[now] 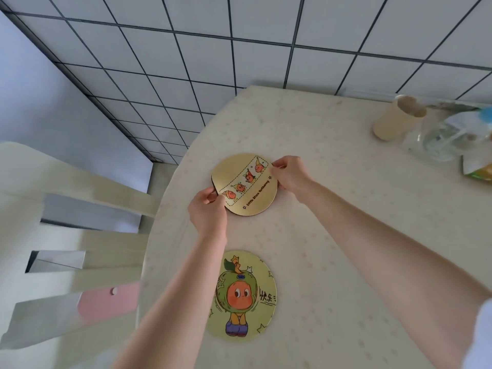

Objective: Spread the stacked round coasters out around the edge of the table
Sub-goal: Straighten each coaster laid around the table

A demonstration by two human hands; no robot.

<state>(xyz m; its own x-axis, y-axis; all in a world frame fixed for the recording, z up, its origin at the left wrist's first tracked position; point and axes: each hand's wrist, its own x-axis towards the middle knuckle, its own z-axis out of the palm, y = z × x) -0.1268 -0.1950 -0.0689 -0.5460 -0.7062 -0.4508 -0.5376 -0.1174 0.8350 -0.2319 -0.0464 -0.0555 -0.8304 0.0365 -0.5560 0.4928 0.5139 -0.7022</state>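
Note:
A round yellow coaster [246, 186] with a strip of small orange cartoon figures lies near the table's left edge. My left hand [207, 213] pinches its near-left rim and my right hand [288, 175] pinches its far-right rim. A dark edge under it may be another coaster; I cannot tell. Closer to me, a second round coaster [243, 296] with a green-hooded orange character lies flat on the cream table [346, 209], apart from both hands.
A beige cup [398, 118] lies tipped at the far right beside clear plastic bags [450, 134]. A white slatted chair [74, 243] stands against the table's left edge. A tiled wall runs behind.

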